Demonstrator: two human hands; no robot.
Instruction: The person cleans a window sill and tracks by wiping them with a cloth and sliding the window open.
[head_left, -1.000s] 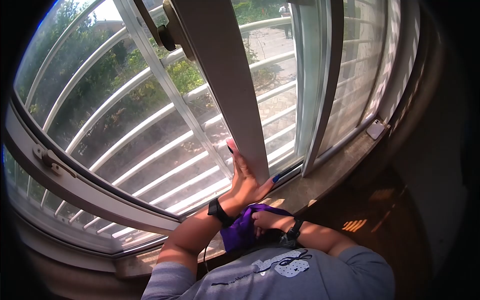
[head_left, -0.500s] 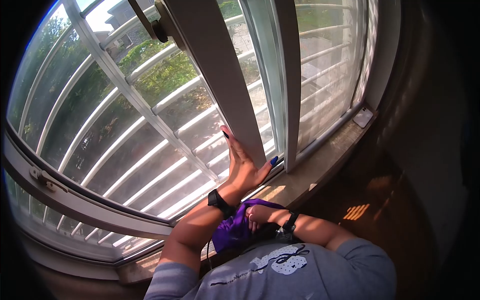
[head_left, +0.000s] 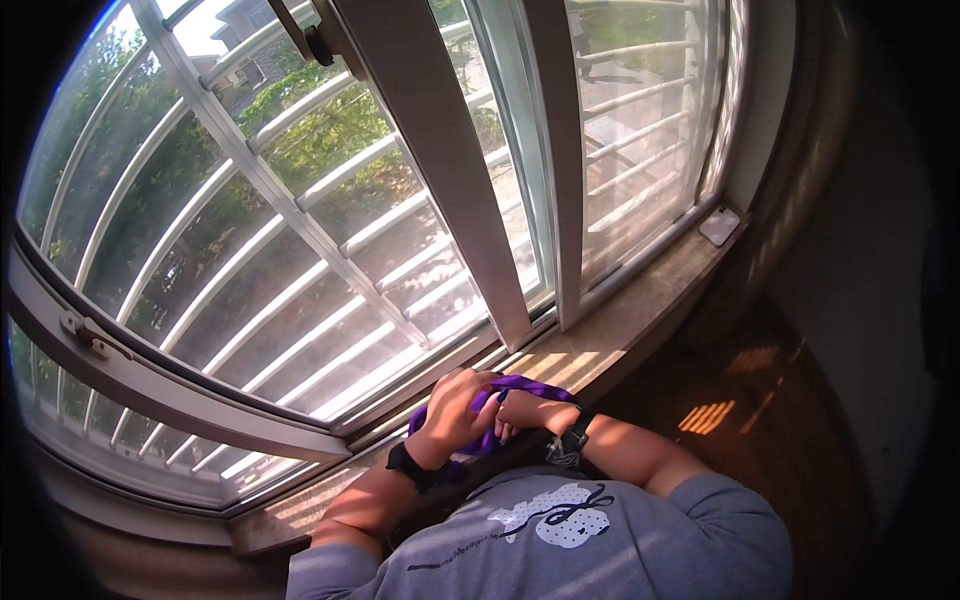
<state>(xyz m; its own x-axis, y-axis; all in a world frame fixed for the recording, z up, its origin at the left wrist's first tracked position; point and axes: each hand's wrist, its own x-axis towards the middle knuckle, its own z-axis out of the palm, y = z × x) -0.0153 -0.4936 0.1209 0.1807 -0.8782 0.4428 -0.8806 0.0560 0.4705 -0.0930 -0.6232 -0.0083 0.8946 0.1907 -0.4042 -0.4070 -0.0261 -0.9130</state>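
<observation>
A bunched purple cloth [head_left: 540, 386] is held close to my body, beside the windowsill. My right hand [head_left: 527, 411], with a watch on its wrist, is closed on the cloth. Just left of it, my left hand [head_left: 458, 405] is on the same cloth, its fingers bent over it and partly hidden. A black band [head_left: 408, 468] circles the left wrist. Beyond my hands is the sliding window frame [head_left: 510, 325], its lower end just above the sill.
The stone windowsill [head_left: 640, 312] runs along the window, and a phone [head_left: 719, 226] lies at its far right end. White bars [head_left: 300, 305] stand outside the glass. An opened window sash [head_left: 190, 420] with a latch [head_left: 95, 340] reaches in on the left.
My left hand has left the upright window frame and come down to the purple cloth beside my right hand. The right hand stays closed on the cloth.
</observation>
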